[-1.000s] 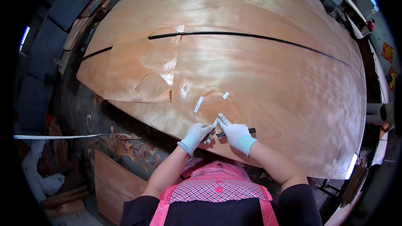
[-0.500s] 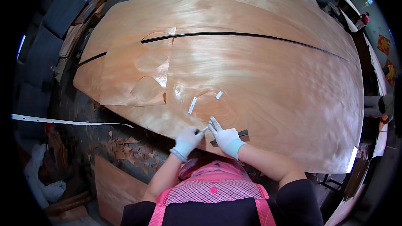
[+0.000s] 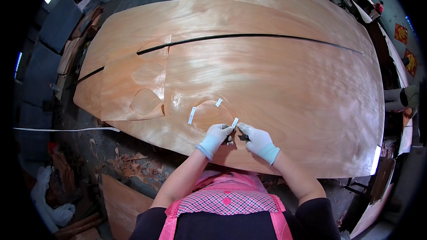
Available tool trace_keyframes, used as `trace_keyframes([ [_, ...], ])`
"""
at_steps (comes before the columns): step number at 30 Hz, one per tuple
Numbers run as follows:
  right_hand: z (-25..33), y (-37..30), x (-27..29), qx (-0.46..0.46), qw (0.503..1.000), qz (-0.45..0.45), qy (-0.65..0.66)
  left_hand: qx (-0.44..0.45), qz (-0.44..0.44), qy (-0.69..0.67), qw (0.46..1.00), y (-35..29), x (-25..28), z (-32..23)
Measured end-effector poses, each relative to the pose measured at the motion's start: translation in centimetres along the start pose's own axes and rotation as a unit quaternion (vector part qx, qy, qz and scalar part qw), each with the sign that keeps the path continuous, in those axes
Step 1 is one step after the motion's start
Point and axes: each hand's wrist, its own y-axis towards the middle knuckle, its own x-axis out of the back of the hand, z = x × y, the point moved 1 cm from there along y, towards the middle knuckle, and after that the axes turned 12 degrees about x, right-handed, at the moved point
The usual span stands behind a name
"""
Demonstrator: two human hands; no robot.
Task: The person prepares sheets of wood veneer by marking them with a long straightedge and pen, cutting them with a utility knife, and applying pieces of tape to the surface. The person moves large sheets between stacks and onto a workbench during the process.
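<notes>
A large sheet of pale brown wood veneer (image 3: 284, 89) lies before me. A rounded outline in its near part marks a patch (image 3: 212, 112), with short white tape pieces (image 3: 191, 115) across its left and upper edges. Another white tape piece (image 3: 235, 122) lies at the patch's lower right edge, its lower end under the fingertips of my left hand (image 3: 215, 137). That hand is gloved, with the fingers bent together. My right hand (image 3: 258, 141), also gloved, is closed round a small dark flat tool (image 3: 243, 138), mostly hidden by the fingers.
A long black strip (image 3: 222, 36) crosses the sheet farther off. A smaller veneer piece (image 3: 133, 102) with rounded cut-outs overlaps it on the left. A white perforated tape (image 3: 66, 130) stretches in from the left. Veneer scraps (image 3: 129, 162) litter the floor.
The tape piece that was between my hands now lies on the patch's lower right edge. Both hands have moved right, and the right hand has drawn away from the left. The view has shifted slightly.
</notes>
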Motion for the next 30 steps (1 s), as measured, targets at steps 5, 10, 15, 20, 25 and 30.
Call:
trace_keyframes([
  [5, 0.0, 1.7, 1.2, 0.021, 0.976, 0.197, -0.088, 0.01, -0.067, 0.128, 0.989, -1.0, -0.3, -1.2],
  [10, 1.6, 2.7, 1.3, -0.01, 0.931, 0.338, -0.14, 0.014, -0.072, 0.381, 0.922, -7.1, 2.4, 0.1],
  [15, 3.3, 5.4, -1.0, 0.04, 0.983, 0.154, -0.088, -0.017, -0.129, 0.189, 0.973, -11.2, 11.6, 11.3],
  [20, 11.5, 11.2, -6.8, 0.089, 0.993, 0.016, 0.077, 0.041, -0.157, -0.022, 0.986, -16.0, 19.9, 18.7],
  [25, 20.9, 20.3, -17.1, 0.127, 0.981, 0.099, 0.111, 0.011, -0.198, -0.054, 0.979, -20.1, 28.5, 23.1],
  [30, 28.7, 33.9, -26.7, 0.23, 0.971, 0.053, -0.044, -0.011, -0.215, -0.118, 0.969, -24.9, 36.2, 27.0],
])
